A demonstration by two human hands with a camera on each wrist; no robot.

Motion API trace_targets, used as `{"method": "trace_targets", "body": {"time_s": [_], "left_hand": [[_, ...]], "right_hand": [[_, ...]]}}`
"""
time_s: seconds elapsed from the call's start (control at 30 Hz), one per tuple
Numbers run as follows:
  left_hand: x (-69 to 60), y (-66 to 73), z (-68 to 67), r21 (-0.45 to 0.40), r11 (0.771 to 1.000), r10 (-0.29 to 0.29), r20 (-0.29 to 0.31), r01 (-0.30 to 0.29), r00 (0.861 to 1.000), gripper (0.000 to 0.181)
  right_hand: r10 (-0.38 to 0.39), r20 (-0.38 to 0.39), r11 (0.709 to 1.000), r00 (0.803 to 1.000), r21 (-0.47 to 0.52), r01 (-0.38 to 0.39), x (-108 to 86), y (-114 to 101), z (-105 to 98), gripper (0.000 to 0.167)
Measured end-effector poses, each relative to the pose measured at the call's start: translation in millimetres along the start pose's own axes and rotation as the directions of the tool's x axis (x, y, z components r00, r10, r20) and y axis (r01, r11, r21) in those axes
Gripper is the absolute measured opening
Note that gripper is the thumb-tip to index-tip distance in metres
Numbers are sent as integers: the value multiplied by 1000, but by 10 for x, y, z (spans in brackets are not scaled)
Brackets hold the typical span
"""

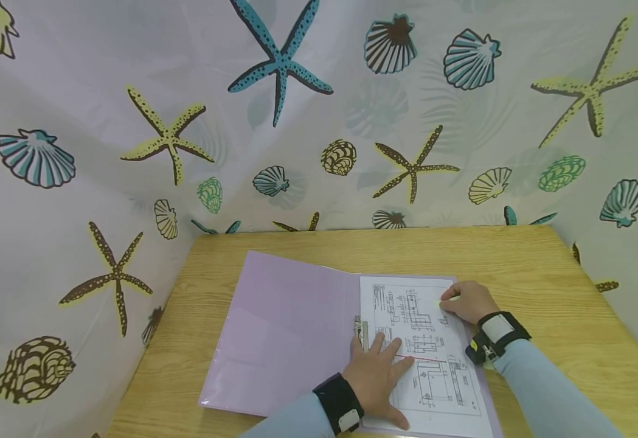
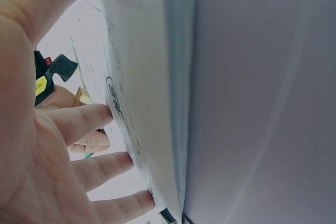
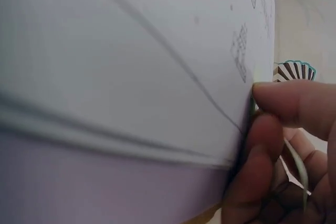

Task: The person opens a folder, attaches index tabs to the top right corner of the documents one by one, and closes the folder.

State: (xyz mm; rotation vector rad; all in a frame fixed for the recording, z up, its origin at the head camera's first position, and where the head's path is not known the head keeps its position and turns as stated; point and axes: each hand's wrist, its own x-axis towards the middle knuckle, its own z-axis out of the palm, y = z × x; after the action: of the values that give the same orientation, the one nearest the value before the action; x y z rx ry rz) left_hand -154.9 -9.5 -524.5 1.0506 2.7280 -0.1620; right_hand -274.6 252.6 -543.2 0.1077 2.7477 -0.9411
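Note:
A lilac folder point(image 1: 291, 322) lies spread on the table, its metal clip point(image 1: 361, 333) at the inner edge of a white sheet with technical drawings point(image 1: 433, 413). My left hand point(image 1: 373, 377) rests flat on this sheet beside the clip, fingers spread. In the left wrist view, the fingertips point(image 2: 118, 163) touch the page. Near the sheet's right border, my right hand point(image 1: 471, 302) pinches a small yellowish bit with thumb and forefinger against the page. A pale yellow-green slip point(image 3: 297, 163) shows among its curled fingers; its full shape is hidden.
The wooden table point(image 1: 548, 286) extends around the folder on both sides and behind it. A curtain point(image 1: 319, 201) printed with shells and starfish hangs along the back and sides. Both wrists wear black straps with cameras; the right one point(image 1: 498, 333) hangs close to the sheet's edge.

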Motion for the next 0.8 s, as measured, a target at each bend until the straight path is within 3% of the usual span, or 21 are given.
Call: {"method": "trace_targets", "body": {"time_s": [0.2,0.47,0.67,0.8], "left_hand": [[-14,4,-20,0,1000,1,-11,-1,1000,110],[9,-3,4,-8,1000,5,-26,-5,1000,110],[17,1,25,-7,1000,5,-28,-5,1000,111],[8,10,9,-4,1000,3,-21,-3,1000,111]], "right_hand": [[13,-19,997,1000,-76,-14,-55,-27,-44,30],[-85,-171,977,982,-209,48,-74,-116,-77,49],[-130,-95,960,987,-260,101,-24,-108,-4,69],[-139,-85,951,987,-288,109,13,-41,32,75]]}}
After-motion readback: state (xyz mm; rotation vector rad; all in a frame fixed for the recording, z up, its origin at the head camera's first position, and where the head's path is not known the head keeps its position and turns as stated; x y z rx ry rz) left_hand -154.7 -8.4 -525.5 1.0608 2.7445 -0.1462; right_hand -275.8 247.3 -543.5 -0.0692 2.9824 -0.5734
